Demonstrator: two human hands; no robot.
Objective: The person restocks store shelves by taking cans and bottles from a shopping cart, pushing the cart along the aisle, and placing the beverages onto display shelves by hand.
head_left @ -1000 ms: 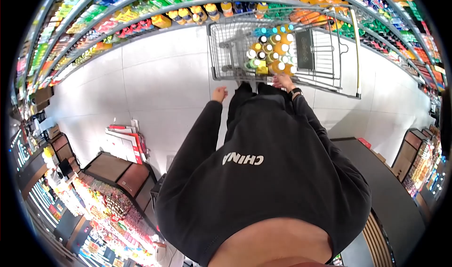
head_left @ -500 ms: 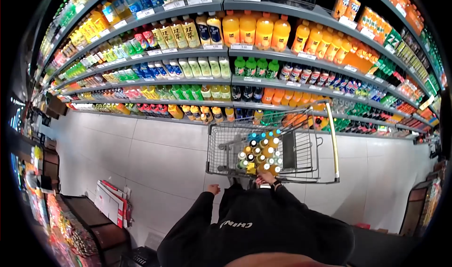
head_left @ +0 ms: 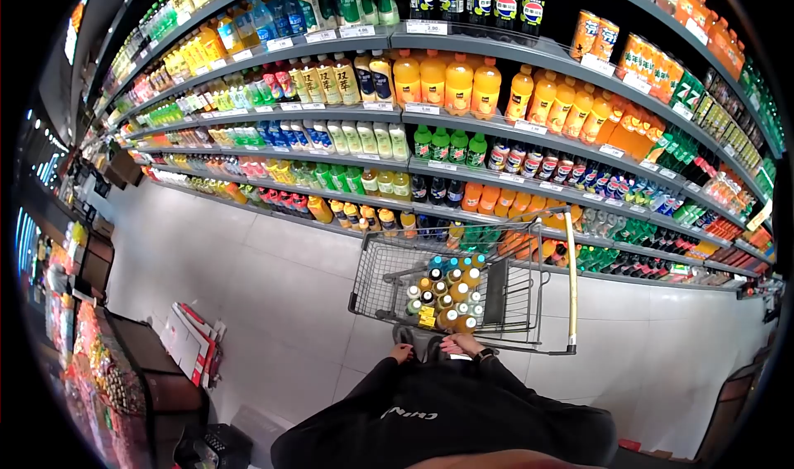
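Note:
A wire shopping cart (head_left: 389, 258) stands in front of me, its yellow handle bar (head_left: 571, 279) to the right. Grouped in its basket are several drink bottles (head_left: 453, 291), some with blue caps and some with white. A yellow tag (head_left: 427, 316) shows at the group's near side. My right hand (head_left: 463, 345), with a dark band at the wrist, is just outside the cart's near rim, fingers stretched leftward and holding nothing visible. Below it is a small white item I cannot identify. My left hand (head_left: 402, 353) has its fingers curled in, apart from the cart, with nothing visible in it.
Long curved shelves (head_left: 463, 43) of bottled and canned drinks rise beyond the cart. Flattened cartons (head_left: 192, 341) lie on the tiled floor (head_left: 281, 295) at left. A snack display (head_left: 107, 370) and a black crate (head_left: 213, 446) stand at lower left.
My right hand has drawn back from the bottles to outside the cart rim. My left hand has come rightward, closer to it. The view has tilted up, showing more of the upper shelves.

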